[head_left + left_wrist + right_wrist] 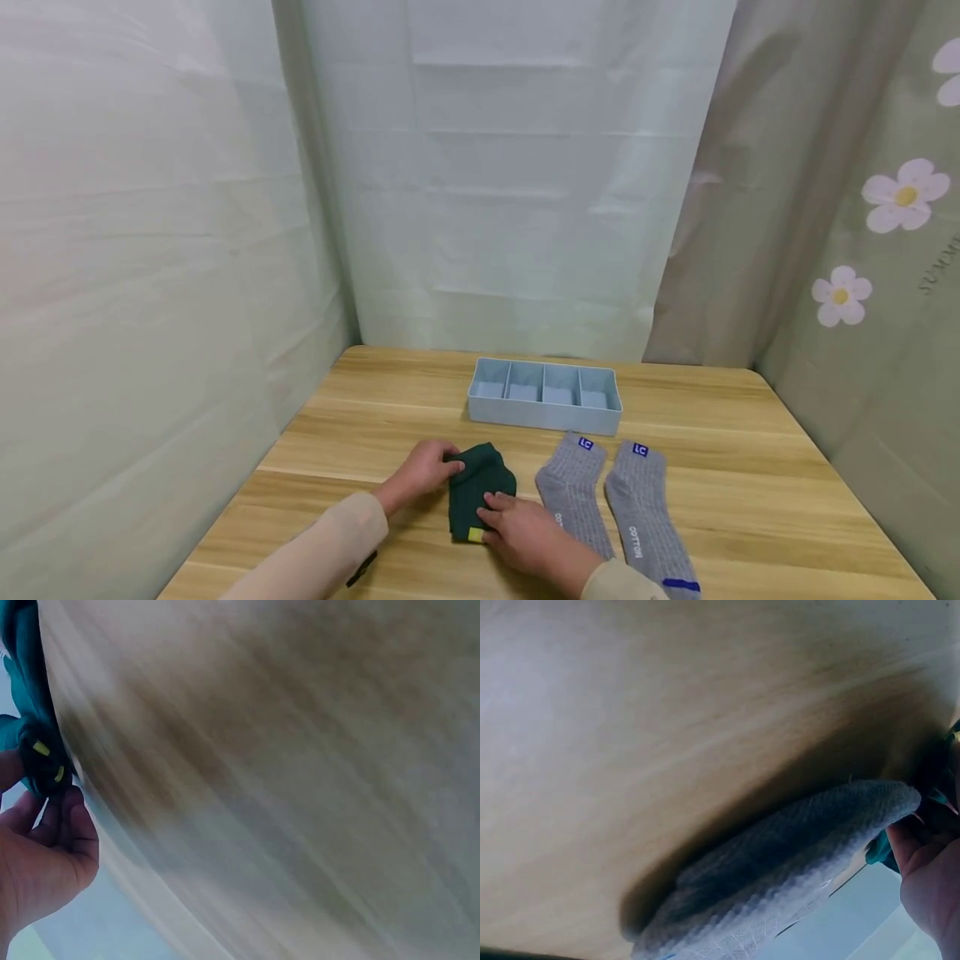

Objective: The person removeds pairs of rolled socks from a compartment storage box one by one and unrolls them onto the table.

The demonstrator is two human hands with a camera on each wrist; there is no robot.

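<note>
A dark green sock [480, 487], folded into a compact bundle with a yellow patch at its lower edge, lies on the table. At its upper left edge, my left hand [426, 468] pinches the fabric. The left wrist view shows the rolled end of the green sock [41, 746] between that hand's thumb and fingers [64, 825]. My right hand [525, 533] rests its fingers on the lower right of the bundle, near the yellow patch. Part of this hand [934, 885] shows at the right wrist view's edge, its fingertips in shadow.
Two grey socks lie flat to the right, a nearer-to-hand one [576, 492] partly behind my right hand and another grey sock [647, 508] beside it. Behind them stands a light blue box [543, 412] with several compartments on the wooden table [750, 500]. Curtains enclose the table.
</note>
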